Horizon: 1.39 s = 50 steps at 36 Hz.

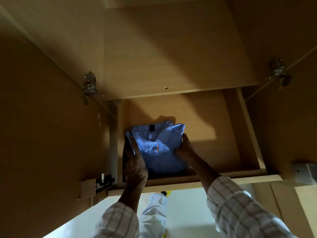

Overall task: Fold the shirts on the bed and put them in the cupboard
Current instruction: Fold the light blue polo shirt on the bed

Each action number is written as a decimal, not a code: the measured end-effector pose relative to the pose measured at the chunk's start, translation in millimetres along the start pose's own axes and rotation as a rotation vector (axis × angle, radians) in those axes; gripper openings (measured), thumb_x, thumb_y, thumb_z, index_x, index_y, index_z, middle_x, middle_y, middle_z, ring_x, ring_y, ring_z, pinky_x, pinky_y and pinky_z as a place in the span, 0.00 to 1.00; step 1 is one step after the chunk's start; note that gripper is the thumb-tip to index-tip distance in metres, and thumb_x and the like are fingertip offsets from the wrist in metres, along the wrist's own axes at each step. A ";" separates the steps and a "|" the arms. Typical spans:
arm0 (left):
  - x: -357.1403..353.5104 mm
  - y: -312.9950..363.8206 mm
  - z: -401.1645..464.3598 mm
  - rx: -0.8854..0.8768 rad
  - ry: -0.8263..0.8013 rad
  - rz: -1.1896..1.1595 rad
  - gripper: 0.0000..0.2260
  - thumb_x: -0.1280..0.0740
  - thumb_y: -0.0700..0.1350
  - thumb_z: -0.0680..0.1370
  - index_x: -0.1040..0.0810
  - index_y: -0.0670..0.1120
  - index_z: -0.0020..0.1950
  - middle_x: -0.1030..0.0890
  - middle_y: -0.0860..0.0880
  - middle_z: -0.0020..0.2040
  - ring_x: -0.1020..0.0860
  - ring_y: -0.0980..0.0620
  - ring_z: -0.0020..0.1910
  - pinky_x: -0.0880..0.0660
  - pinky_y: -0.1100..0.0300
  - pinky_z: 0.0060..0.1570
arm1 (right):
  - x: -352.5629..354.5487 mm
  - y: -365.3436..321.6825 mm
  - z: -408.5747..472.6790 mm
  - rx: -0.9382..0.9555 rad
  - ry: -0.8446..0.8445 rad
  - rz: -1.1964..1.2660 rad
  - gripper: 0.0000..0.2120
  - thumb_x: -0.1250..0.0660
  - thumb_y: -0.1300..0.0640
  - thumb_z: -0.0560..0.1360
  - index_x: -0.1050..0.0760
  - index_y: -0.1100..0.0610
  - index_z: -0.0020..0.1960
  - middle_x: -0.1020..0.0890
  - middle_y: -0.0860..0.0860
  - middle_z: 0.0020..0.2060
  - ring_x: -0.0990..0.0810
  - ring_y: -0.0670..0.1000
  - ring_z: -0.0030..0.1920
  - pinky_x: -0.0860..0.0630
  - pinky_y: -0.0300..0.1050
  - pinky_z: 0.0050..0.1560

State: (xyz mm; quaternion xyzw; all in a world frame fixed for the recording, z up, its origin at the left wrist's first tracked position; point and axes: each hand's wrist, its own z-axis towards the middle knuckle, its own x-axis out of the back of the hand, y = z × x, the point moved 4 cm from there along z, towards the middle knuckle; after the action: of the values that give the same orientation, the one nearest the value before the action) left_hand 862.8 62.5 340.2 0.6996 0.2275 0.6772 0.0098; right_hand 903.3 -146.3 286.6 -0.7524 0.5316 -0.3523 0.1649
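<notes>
A folded light-blue polo shirt (pixel 159 148), collar up and buttons showing, lies on the cupboard shelf (pixel 214 121) near its left side. My left hand (pixel 135 162) holds the shirt's left edge, thumb on top of the fabric. My right hand (pixel 186 148) grips the right edge beside the collar, fingers curled round the fold. Both forearms in checked sleeves reach in from below.
Both wooden cupboard doors stand open, with a metal hinge on the left (pixel 90 86) and one on the right (pixel 277 71). A shelf board (pixel 171 93) spans above the shirt. Small dark items (pixel 104 182) sit at the lower left. The pale floor (pixel 188 212) shows below.
</notes>
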 end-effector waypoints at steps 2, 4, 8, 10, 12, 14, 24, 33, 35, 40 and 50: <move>-1.3 2.5 0.3 0.046 -0.095 -0.071 0.25 0.40 0.36 0.82 0.38 0.41 0.80 0.29 0.34 0.71 0.23 0.38 0.62 0.23 0.51 0.60 | 5.1 -5.4 -12.5 0.001 0.034 -0.082 0.39 0.26 0.50 0.70 0.40 0.47 0.76 0.19 0.56 0.56 0.19 0.61 0.57 0.24 0.50 0.52; -7.2 5.4 2.8 -0.020 -0.171 0.069 0.22 0.32 0.35 0.77 0.25 0.39 0.71 0.27 0.33 0.69 0.24 0.36 0.60 0.25 0.48 0.59 | 13.9 -12.9 -25.3 0.022 0.084 -0.107 0.36 0.26 0.54 0.74 0.39 0.46 0.76 0.19 0.57 0.58 0.19 0.63 0.57 0.26 0.48 0.50; -14.5 -9.6 18.6 0.078 -0.406 0.254 0.11 0.34 0.38 0.75 0.15 0.39 0.52 0.16 0.39 0.47 0.17 0.45 0.47 0.23 0.59 0.50 | 20.2 -13.8 -36.2 0.050 0.076 -0.184 0.31 0.27 0.52 0.74 0.36 0.48 0.74 0.20 0.55 0.62 0.21 0.62 0.61 0.26 0.47 0.53; -6.3 -13.5 19.9 -0.010 -0.448 0.302 0.08 0.32 0.40 0.76 0.19 0.43 0.54 0.17 0.43 0.48 0.17 0.46 0.49 0.22 0.58 0.48 | 21.2 -8.0 -38.5 0.016 0.065 -0.253 0.30 0.26 0.52 0.73 0.34 0.48 0.71 0.20 0.55 0.63 0.22 0.63 0.63 0.23 0.52 0.57; -2.3 -11.5 21.1 -0.084 -0.468 0.284 0.11 0.36 0.41 0.79 0.24 0.44 0.61 0.19 0.44 0.60 0.21 0.45 0.61 0.26 0.58 0.55 | 22.9 -5.4 -41.9 0.010 0.072 -0.298 0.30 0.25 0.52 0.71 0.33 0.49 0.69 0.20 0.55 0.62 0.22 0.64 0.63 0.23 0.55 0.58; -0.9 -8.0 24.9 -0.051 -0.474 0.288 0.12 0.37 0.41 0.80 0.24 0.43 0.63 0.21 0.43 0.63 0.22 0.45 0.63 0.26 0.58 0.57 | 23.8 -4.0 -44.7 0.007 0.078 -0.337 0.29 0.25 0.51 0.72 0.34 0.51 0.68 0.20 0.56 0.61 0.21 0.65 0.62 0.22 0.56 0.58; 0.9 -2.9 19.9 0.058 -0.455 0.184 0.16 0.29 0.44 0.76 0.24 0.43 0.63 0.18 0.43 0.58 0.18 0.43 0.57 0.24 0.57 0.47 | 65.8 -2.0 -87.7 0.022 0.205 -0.278 0.35 0.39 0.64 0.75 0.40 0.45 0.79 0.19 0.56 0.56 0.19 0.62 0.56 0.20 0.54 0.55; 49.3 44.7 -24.9 -0.201 -0.258 -0.202 0.05 0.34 0.43 0.79 0.19 0.43 0.50 0.17 0.43 0.43 0.20 0.42 0.46 0.33 0.58 0.41 | 92.4 22.0 -164.2 0.211 0.472 -0.097 0.19 0.34 0.61 0.78 0.25 0.50 0.67 0.14 0.48 0.53 0.15 0.51 0.53 0.20 0.48 0.59; 50.8 55.4 -34.5 -0.188 -0.327 -0.275 0.05 0.35 0.39 0.79 0.20 0.44 0.52 0.17 0.45 0.45 0.20 0.44 0.48 0.31 0.58 0.43 | 90.7 30.0 -182.1 0.236 0.502 -0.067 0.17 0.33 0.60 0.78 0.24 0.52 0.67 0.15 0.47 0.53 0.15 0.48 0.53 0.19 0.46 0.58; 65.7 81.1 -98.0 -0.395 -0.339 -0.282 0.07 0.34 0.41 0.79 0.19 0.45 0.54 0.16 0.44 0.49 0.19 0.42 0.52 0.28 0.56 0.45 | 79.4 97.3 -258.2 0.239 0.648 0.055 0.15 0.33 0.60 0.78 0.22 0.53 0.64 0.15 0.48 0.52 0.17 0.46 0.52 0.20 0.43 0.55; 52.0 74.7 -291.9 -0.799 -0.682 -0.192 0.13 0.33 0.43 0.79 0.20 0.49 0.63 0.15 0.47 0.55 0.17 0.45 0.54 0.24 0.56 0.55 | -0.1 301.3 -435.5 -0.078 0.957 0.444 0.15 0.32 0.67 0.75 0.24 0.47 0.53 0.20 0.44 0.40 0.19 0.47 0.40 0.23 0.37 0.46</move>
State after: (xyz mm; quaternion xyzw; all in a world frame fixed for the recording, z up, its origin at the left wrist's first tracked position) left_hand 606.6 -73.2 437.3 0.7978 -0.0012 0.4414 0.4107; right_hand 390.1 -205.8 402.6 -0.3821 0.7067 -0.5930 -0.0535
